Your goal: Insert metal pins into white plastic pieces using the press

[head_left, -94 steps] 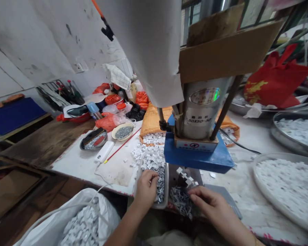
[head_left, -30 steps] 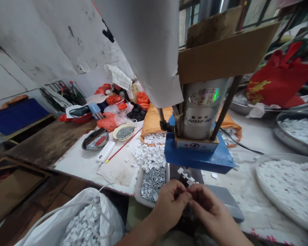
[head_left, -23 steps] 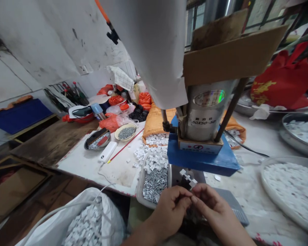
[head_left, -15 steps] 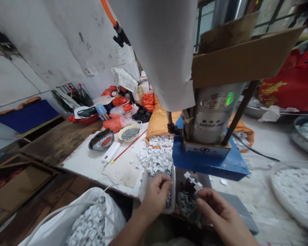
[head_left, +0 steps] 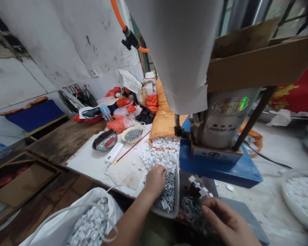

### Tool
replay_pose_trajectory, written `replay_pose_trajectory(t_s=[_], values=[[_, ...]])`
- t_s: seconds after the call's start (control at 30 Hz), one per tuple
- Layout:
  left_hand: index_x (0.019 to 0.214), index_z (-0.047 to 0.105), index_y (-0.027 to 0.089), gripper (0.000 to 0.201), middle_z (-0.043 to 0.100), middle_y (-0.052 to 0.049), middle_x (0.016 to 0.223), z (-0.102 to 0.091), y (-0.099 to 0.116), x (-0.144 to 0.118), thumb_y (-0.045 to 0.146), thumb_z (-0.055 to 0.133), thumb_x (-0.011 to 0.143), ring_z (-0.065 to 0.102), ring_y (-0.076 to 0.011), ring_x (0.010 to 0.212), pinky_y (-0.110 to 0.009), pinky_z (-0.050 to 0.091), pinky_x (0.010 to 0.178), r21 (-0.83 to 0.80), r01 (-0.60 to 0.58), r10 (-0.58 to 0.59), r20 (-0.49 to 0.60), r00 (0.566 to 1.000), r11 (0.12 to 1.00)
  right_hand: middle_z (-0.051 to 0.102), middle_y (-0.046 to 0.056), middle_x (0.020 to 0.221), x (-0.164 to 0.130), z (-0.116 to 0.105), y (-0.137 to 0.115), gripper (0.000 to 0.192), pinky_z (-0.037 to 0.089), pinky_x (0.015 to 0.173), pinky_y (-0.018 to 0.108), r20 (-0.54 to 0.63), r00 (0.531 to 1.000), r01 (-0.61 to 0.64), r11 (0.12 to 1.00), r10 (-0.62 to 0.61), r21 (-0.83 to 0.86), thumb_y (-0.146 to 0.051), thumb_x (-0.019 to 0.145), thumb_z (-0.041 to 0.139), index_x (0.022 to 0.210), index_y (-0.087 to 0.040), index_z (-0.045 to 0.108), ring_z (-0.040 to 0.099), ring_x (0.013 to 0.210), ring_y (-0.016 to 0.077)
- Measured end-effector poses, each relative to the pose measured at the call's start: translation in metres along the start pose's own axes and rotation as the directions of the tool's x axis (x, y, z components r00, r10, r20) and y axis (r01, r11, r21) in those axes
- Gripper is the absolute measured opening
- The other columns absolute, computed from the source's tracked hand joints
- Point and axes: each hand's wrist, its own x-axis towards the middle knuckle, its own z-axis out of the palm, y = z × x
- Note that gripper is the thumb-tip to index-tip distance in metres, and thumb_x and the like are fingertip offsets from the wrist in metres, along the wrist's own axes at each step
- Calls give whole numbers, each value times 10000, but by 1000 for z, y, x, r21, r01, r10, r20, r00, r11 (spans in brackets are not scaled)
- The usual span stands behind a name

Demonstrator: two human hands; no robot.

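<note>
My left hand [head_left: 156, 178] dips into a clear plastic bin [head_left: 177, 191], its fingers curled together above white pieces and loose metal nails [head_left: 169, 191]; whatever it grips is hidden. Beside the press base, my right hand [head_left: 222, 215] has thumb and forefinger pinched at a small white plastic piece [head_left: 207, 195], which is partly covered by the fingertips. More small white pieces [head_left: 192, 179] sit at the dark fixture [head_left: 195, 189] under the press. Below that fixture lies a heap of nails [head_left: 192, 208], close to my right fingertips.
The blue press base [head_left: 220, 171] and its metal cylinder [head_left: 220, 119] stand ahead. An orange sack [head_left: 166, 116] spills white pieces onto the table. Two bowls, one a cream bowl [head_left: 131, 134], hold metal parts. A white sack [head_left: 113, 208] stands at lower left, a round tray [head_left: 289, 194] at right.
My left hand has moved forward within the bin, uncovering more nails. My right hand stays by the fixture, slightly lower against it. The whole view has shifted a little.
</note>
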Motion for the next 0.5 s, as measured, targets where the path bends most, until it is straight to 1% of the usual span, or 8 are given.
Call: replay_pose_trajectory(t_s=[0.1,0.23,0.33,0.5], values=[[764,598,194,122,597,-42,861,1,-1,-4,138,503,819,545,-187,802,-279,396,726,36,-23,22,39,999,999,574,-3,616,0,1,2,337,453,538,218,14,1000,-11,1000,11,4,-555,669,609,654,-218,619,534,599,166],[755,583,199,122,586,-31,852,-2,1,-10,133,500,815,545,-183,812,-273,399,727,39,-53,50,74,996,998,562,-7,610,2,4,7,350,441,530,216,37,999,-1,1000,1,2,-563,691,587,657,-215,604,521,589,158],[751,572,197,130,579,-30,836,-4,1,-12,119,489,815,541,-183,817,-278,400,736,16,-53,52,71,996,998,558,-10,607,2,5,8,347,436,524,212,55,998,6,1000,-6,2,-555,707,580,658,-213,600,514,583,152],[693,557,187,139,580,-19,758,-4,5,-12,110,504,796,545,-176,765,-274,406,704,-76,-35,39,53,998,996,551,-16,578,0,5,0,334,434,511,206,45,999,13,1000,-13,1,-539,688,608,626,-210,607,509,564,146]])
